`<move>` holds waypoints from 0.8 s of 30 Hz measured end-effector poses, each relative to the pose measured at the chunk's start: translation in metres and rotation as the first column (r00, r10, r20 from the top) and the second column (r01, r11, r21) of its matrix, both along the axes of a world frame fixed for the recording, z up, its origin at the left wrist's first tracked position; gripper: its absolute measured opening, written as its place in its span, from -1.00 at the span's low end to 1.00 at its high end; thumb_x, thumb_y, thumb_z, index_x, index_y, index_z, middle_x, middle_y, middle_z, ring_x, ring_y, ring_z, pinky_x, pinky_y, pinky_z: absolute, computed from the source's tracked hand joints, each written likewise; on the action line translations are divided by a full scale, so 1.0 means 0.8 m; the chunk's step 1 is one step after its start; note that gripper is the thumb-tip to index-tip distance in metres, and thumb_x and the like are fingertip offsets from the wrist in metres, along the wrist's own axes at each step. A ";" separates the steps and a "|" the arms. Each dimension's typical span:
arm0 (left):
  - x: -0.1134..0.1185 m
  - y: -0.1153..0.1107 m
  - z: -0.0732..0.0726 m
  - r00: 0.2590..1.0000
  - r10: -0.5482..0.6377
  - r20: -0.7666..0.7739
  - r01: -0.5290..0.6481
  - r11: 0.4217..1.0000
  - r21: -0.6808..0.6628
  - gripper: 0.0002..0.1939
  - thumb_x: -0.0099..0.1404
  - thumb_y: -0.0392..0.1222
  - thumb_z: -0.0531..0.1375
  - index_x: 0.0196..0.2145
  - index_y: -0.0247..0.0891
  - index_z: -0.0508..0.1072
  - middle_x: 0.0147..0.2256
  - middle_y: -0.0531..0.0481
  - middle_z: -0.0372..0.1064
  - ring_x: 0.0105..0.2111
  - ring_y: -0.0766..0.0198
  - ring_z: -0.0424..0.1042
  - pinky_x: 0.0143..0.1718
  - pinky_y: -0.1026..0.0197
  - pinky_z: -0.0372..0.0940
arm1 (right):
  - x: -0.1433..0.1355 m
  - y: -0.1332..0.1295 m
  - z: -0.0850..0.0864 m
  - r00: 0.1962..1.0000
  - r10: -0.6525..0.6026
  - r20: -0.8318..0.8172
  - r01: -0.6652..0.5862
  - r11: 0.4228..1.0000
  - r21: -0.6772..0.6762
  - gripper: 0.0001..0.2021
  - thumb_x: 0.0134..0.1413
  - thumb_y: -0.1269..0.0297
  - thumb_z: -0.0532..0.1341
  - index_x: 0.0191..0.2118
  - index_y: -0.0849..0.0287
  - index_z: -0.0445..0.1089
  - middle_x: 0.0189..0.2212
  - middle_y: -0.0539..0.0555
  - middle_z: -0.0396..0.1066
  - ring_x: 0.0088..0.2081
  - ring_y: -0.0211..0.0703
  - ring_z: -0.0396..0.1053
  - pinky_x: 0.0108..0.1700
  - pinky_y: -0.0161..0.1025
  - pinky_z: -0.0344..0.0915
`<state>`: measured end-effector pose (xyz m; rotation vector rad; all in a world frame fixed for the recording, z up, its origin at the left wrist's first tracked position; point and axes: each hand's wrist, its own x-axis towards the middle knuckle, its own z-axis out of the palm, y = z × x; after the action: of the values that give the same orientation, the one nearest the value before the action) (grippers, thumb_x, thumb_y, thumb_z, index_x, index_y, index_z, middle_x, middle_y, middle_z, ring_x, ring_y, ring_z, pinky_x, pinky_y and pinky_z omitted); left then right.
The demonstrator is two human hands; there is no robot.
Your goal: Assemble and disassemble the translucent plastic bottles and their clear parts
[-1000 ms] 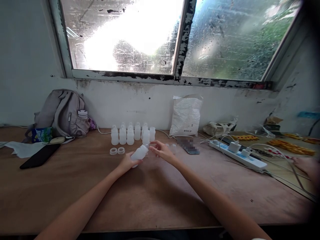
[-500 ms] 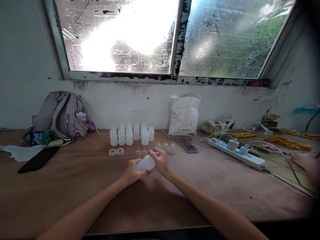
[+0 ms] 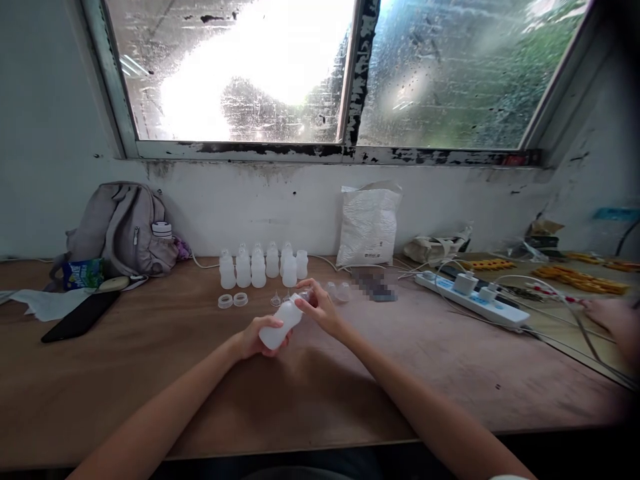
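Observation:
My left hand (image 3: pixel 257 335) is wrapped round a frosted white bottle (image 3: pixel 278 328), which leans with its neck up and to the right. At that neck, my right hand (image 3: pixel 320 308) pinches something clear, perhaps a cap, partly hidden by the fingers. Behind, several similar bottles (image 3: pixel 258 270) stand upright in a group. Two white rings (image 3: pixel 241 299) lie in front of them. Clear teat-like pieces (image 3: pixel 276 299) sit just beyond the held bottle. Clear domed covers (image 3: pixel 343 292) rest to the right of my right hand.
A backpack (image 3: pixel 125 230) and a black phone (image 3: pixel 80 317) are at the left. A white plastic bag (image 3: pixel 370 227) leans on the wall. At the right are a power strip (image 3: pixel 473 301), cables and yellow pieces (image 3: pixel 577 280). Another person's hand (image 3: pixel 610 317) shows at the right edge.
The held bottle has turned more upright and come slightly left and nearer with my left hand. My right hand now meets its neck, and one domed cover has left the row.

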<state>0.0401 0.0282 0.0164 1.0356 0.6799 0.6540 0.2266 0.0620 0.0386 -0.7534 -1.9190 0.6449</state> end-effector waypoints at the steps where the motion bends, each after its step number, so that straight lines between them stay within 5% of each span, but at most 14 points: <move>1: -0.009 0.009 -0.001 0.998 0.051 -0.043 -0.048 0.997 0.055 -0.66 -0.06 -0.05 0.08 -0.46 -0.44 0.35 -0.64 -0.02 0.25 -0.77 0.44 0.14 -0.79 0.37 -0.16 | 0.005 0.013 -0.010 0.999 -0.016 0.034 0.016 1.000 -0.011 -0.68 -0.08 0.11 0.15 -0.21 0.18 0.19 -0.68 -0.16 0.01 -0.63 -0.38 -0.01 -0.57 -0.41 -0.03; 5: -0.047 0.038 -0.003 0.979 0.146 -0.144 -0.110 0.966 0.232 -0.68 0.00 -0.05 0.07 -0.42 -0.41 0.34 -0.60 -0.02 0.27 -0.75 0.43 0.19 -0.78 0.37 -0.16 | 0.019 0.049 -0.040 0.991 -0.105 0.078 0.106 0.994 -0.015 -0.70 -0.10 0.12 0.16 -0.26 0.18 0.19 -0.69 -0.16 0.02 -0.64 -0.37 0.01 -0.57 -0.40 0.02; 8: -0.061 0.045 -0.004 0.968 0.149 -0.201 -0.090 0.957 0.275 -0.71 0.03 -0.06 0.08 -0.45 -0.40 0.33 -0.60 -0.02 0.29 -0.75 0.43 0.20 -0.79 0.37 -0.14 | 0.018 0.048 -0.038 0.992 -0.129 0.015 0.129 0.991 -0.032 -0.77 -0.01 0.10 0.07 -0.36 0.18 0.21 -0.68 -0.12 0.05 -0.63 -0.36 0.04 -0.59 -0.41 0.02; 16: -0.054 0.045 -0.007 0.929 0.073 -0.362 0.044 0.951 0.306 -0.76 0.01 -0.10 0.13 -0.47 -0.38 0.35 -0.61 0.01 0.33 -0.76 0.42 0.23 -0.82 0.39 -0.08 | -0.005 0.022 -0.026 0.993 -0.032 -0.116 0.007 0.978 -0.208 -0.71 0.03 0.02 0.01 -0.40 0.17 0.21 -0.67 -0.11 0.14 -0.74 -0.42 0.04 -0.74 -0.43 -0.02; 24: -0.053 0.042 -0.001 0.896 0.066 -0.439 0.093 0.939 0.330 -0.72 0.02 -0.06 0.14 -0.45 -0.38 0.38 -0.59 0.02 0.33 -0.74 0.43 0.24 -0.80 0.40 -0.03 | -0.002 0.028 -0.028 0.985 -0.064 -0.157 0.031 0.979 -0.203 -0.67 -0.04 0.01 0.08 -0.53 0.20 0.18 -0.76 -0.14 0.08 -0.78 -0.43 0.03 -0.76 -0.43 -0.05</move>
<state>-0.0021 0.0614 0.0154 1.5431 0.9772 0.5349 0.2251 0.0848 0.0158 -0.8431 -1.6981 0.8529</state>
